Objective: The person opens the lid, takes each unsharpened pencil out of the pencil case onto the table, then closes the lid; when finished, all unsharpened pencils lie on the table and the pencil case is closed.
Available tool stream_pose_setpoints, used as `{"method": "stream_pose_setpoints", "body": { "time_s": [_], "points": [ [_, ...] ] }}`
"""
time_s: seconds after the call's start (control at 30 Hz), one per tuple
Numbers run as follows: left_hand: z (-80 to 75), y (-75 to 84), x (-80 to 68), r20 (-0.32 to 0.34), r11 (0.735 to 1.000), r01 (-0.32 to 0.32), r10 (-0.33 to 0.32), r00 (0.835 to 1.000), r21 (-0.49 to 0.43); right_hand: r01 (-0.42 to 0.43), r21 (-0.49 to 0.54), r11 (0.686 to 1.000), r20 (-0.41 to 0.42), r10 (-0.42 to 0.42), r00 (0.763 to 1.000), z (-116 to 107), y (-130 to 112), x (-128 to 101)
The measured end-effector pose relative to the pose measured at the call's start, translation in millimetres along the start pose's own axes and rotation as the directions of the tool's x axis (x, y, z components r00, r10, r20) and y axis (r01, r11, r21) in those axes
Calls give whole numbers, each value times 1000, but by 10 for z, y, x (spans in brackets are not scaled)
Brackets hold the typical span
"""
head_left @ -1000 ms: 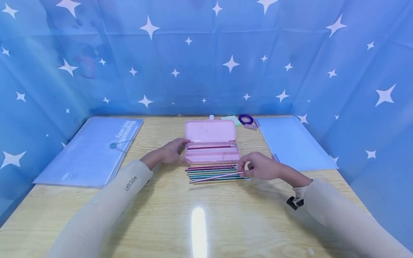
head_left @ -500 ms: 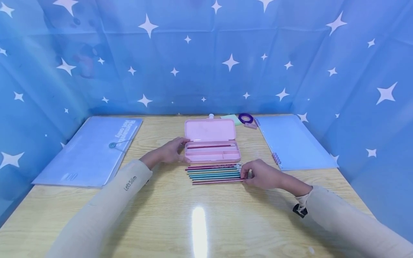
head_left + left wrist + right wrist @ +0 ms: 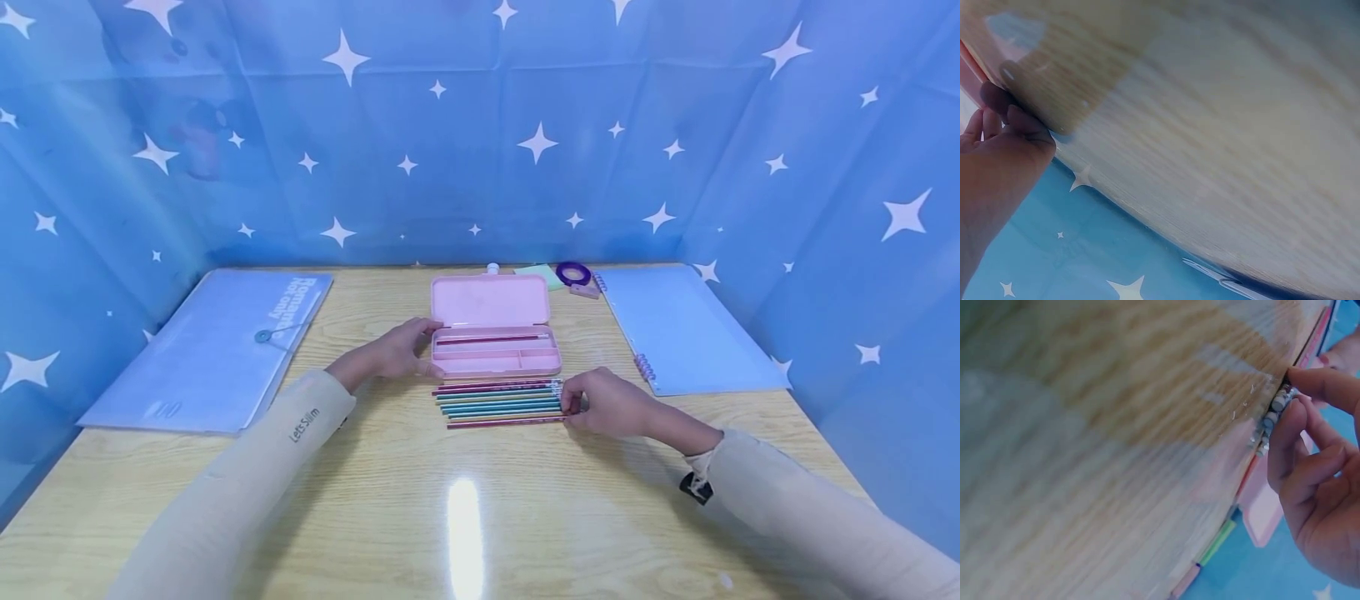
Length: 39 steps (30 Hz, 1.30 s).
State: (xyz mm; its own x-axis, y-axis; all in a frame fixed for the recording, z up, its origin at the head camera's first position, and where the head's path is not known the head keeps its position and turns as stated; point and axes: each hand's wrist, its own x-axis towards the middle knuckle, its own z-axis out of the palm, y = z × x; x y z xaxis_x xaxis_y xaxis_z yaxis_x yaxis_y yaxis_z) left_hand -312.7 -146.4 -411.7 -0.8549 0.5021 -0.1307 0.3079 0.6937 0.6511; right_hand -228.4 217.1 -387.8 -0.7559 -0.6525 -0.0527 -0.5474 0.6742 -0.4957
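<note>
A pink pencil case (image 3: pixel 477 367) lies with its lid (image 3: pixel 491 300) raised, and one dark red pencil (image 3: pixel 491 339) rests in its long rear compartment. My left hand (image 3: pixel 397 350) holds the case by its left side, thumb at the front corner and fingers near the hinge. In front of the case several red, yellow and teal pencils (image 3: pixel 498 404) lie side by side, their eraser ends (image 3: pixel 1270 419) to the right. My right hand (image 3: pixel 611 404) pinches the right end of the nearest red pencil (image 3: pixel 502 422), which lies along the row's front.
A clear blue-white folder (image 3: pixel 217 350) lies left, a spiral notebook (image 3: pixel 690 333) right. Behind the case are green sticky notes (image 3: pixel 542 275), a purple tape roll (image 3: pixel 573 273), a small pinkish block (image 3: pixel 585 291) and a white-capped item (image 3: pixel 492 268). A starry blue curtain (image 3: pixel 465 125) borders the table.
My right hand has brought the pencil from a slant across the row down to its front edge, beside the others. The left hand stays on the case.
</note>
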Motion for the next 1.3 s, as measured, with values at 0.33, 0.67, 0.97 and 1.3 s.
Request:
{"method": "stream_pose_setpoints", "body": {
  "time_s": [0.33,0.67,0.97,1.3],
  "points": [
    [-28,-4,-26,-12,1000,-16,16,1000,4,79,43,996,-40,-77,996,-185,-138,293],
    [10,11,-50,-5,1000,-12,12,1000,-6,-20,-78,997,-172,7,985,-253,-7,891],
    [20,14,-38,-2,1000,-13,13,1000,-9,-122,-144,982,-102,108,989,-262,204,1125],
    [-5,-1,-42,-8,1000,-24,24,1000,0,-28,-135,990,-26,25,999,-270,275,1241]
  ]
}}
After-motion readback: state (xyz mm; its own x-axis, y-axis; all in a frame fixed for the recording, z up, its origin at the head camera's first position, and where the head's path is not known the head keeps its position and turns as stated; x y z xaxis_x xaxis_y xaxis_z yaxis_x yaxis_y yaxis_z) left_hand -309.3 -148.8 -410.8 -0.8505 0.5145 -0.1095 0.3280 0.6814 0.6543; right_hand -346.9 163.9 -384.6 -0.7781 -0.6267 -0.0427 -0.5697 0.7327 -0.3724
